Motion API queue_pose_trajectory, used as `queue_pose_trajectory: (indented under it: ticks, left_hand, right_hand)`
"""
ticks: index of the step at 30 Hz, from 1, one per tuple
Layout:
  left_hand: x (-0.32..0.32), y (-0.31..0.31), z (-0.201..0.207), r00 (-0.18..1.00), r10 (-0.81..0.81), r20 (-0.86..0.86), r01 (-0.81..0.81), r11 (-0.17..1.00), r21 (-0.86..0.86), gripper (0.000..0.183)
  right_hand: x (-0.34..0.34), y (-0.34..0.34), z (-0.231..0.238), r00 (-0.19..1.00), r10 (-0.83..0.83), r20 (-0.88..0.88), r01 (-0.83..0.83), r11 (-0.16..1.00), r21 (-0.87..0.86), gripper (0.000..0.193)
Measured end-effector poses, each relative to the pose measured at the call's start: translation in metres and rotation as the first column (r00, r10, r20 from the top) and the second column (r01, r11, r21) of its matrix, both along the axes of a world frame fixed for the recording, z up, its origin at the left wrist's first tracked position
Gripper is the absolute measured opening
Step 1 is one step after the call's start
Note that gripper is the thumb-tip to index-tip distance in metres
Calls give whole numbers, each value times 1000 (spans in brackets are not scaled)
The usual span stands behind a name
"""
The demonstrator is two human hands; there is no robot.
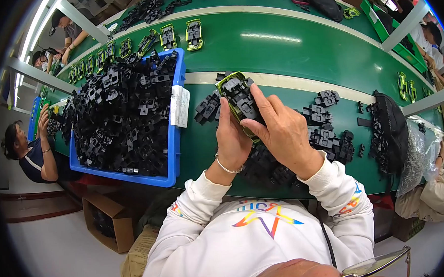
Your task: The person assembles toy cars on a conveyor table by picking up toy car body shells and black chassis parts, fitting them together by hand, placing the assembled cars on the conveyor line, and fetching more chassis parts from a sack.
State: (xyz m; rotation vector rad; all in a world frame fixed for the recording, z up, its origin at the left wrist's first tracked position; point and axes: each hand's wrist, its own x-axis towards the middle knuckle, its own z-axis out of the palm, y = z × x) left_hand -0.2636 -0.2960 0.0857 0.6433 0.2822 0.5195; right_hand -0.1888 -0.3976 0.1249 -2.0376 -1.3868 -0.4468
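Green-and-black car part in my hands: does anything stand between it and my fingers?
Nothing visible does: the left hand and right hand both touch the green-and-black car part. The blue crate stands left, clear of both.

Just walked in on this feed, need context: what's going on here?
A person in a white sweatshirt holds a car-shaped green-and-black piece in both hands: left hand at its left side, right hand at its right. Left of them stands a blue bin heaped with black parts; more loose parts lie to the right. Beyond, similar pieces stand in a row.
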Motion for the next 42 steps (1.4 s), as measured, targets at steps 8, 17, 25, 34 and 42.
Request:
queue_pose_trajectory:
  ticks: [8,17,25,34,42]
  left_hand:
    - [-3,-4,7,999,-25,26,25,1000,11,53]
    - [1,-2,-7,1000,-21,-7,22,982,186,54]
    - [6,-5,-21,1000,-4,-7,5,991,132,47]
    - [9,-13,-10,991,37,-125,-4,967,255,28]
    - [10,7,-2,997,-22,-73,42,956,291,40]
  right_hand:
    - [-4,-5,16,1000,-26,7,27,987,-159,62]
    - [11,-15,31,980,75,-184,-136,930,-343,59]
    - [9,-15,31,993,98,65,-69,934,-350,56]
    - [11,-21,45,974,75,214,52,845,-533,53]
    - [42,-20,41,954,145,-262,-207,951,-229,51]
